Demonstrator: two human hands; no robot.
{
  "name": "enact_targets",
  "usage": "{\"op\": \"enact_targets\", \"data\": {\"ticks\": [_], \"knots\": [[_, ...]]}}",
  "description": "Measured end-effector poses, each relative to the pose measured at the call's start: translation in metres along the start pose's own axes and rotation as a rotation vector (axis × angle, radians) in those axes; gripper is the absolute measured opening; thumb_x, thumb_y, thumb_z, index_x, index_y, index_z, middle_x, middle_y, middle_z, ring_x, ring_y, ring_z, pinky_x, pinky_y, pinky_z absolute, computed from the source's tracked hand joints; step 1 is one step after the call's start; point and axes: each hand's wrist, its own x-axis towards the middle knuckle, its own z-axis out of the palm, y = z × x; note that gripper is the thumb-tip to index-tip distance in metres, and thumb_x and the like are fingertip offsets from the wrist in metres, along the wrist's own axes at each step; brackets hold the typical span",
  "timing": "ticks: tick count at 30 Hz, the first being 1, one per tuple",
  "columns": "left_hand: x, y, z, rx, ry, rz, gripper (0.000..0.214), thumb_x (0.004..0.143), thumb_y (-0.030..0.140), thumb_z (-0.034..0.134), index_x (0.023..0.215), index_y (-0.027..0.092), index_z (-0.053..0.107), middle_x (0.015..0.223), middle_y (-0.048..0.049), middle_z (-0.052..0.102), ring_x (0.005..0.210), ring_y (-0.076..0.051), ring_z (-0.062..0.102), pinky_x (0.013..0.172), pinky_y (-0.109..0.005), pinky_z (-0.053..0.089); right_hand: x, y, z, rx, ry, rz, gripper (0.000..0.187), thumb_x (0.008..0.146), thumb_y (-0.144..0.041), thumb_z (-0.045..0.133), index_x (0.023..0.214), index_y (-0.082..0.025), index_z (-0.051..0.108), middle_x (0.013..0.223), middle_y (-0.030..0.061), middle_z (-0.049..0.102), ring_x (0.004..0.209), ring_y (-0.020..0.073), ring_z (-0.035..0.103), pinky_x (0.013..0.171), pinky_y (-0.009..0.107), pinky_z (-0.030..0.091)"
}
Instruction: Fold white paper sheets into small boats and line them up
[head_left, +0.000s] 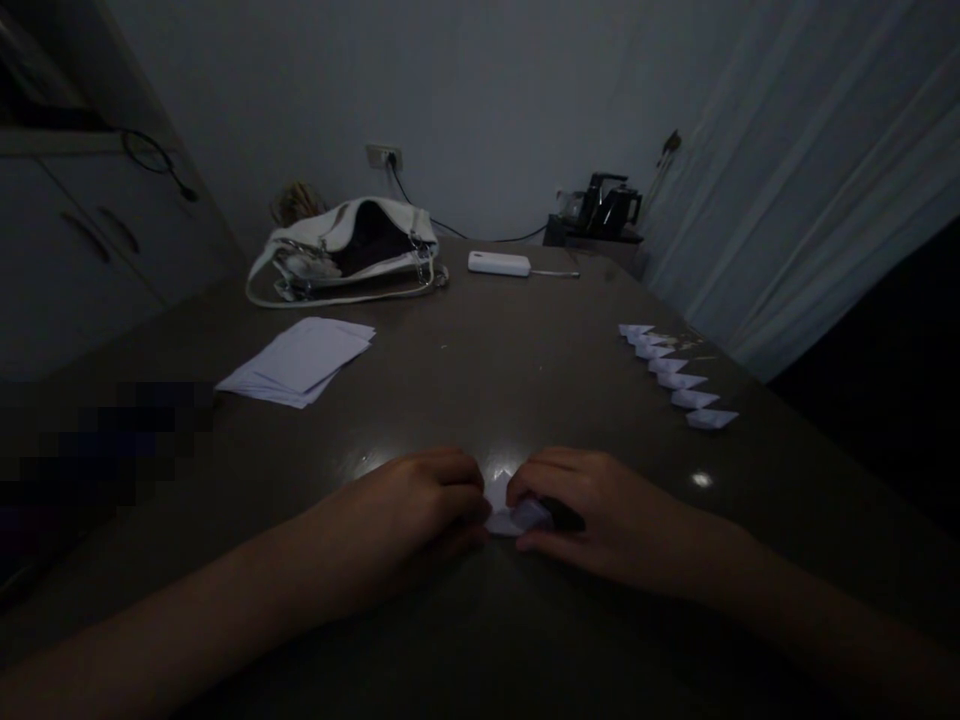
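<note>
Head: both hands (510, 510) on folded paper (508, 508)

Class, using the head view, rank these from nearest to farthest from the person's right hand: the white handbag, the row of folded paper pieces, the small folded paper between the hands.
1. Small folded paper, touching the right hand, on its left.
2. Row of folded paper pieces, farther back, on the right.
3. White handbag, far back left.

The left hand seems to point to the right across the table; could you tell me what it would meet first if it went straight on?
The left hand would meet the small folded paper at its fingertips at once, since it already touches it. Just beyond lies the right hand, holding the paper's other side.
</note>
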Motion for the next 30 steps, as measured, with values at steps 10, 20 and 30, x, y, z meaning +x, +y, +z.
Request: {"op": "enact_targets", "data": {"ticks": [10, 20, 30], "knots": [[-0.002, 0.002, -0.002, -0.073, -0.002, -0.044, 0.016, 0.089, 0.018, 0.051, 0.098, 0.021, 0.064, 0.097, -0.0019, 0.06, 0.087, -0.013, 0.058, 0.074, -0.023, 0.044, 0.003, 0.007, -0.001, 0.055, 0.012, -0.023, 0.017, 0.082, -0.021, 0.065, 0.097, -0.017, 0.058, 0.095, 0.0022, 0.062, 0.085, 0.013, 0.057, 0.072, 0.022, 0.041], [0.003, 0.002, 0.015, -0.011, 0.128, -0.083, 0.014, 0.09, 0.022, 0.049, 0.091, 0.016, 0.062, 0.089, -0.0047, 0.059, 0.08, -0.015, 0.057, 0.069, -0.025, 0.045, 0.005, 0.006, 0.011, -0.036, 0.114, -0.036, 0.008, 0.088, -0.016, 0.054, 0.093, -0.015, 0.06, 0.088, 0.0041, 0.063, 0.079, 0.0134, 0.056, 0.072, 0.024, 0.041], [0.009, 0.0, 0.018, -0.158, 0.227, -0.192, 0.01, 0.086, 0.013, 0.053, 0.09, 0.016, 0.062, 0.085, -0.0022, 0.062, 0.079, -0.013, 0.059, 0.069, -0.021, 0.044, 0.008, 0.011, 0.021, 0.055, 0.19, 0.029, 0.007, 0.086, -0.015, 0.058, 0.091, -0.017, 0.062, 0.082, 0.0003, 0.061, 0.073, 0.0107, 0.056, 0.067, 0.021, 0.04]]}}
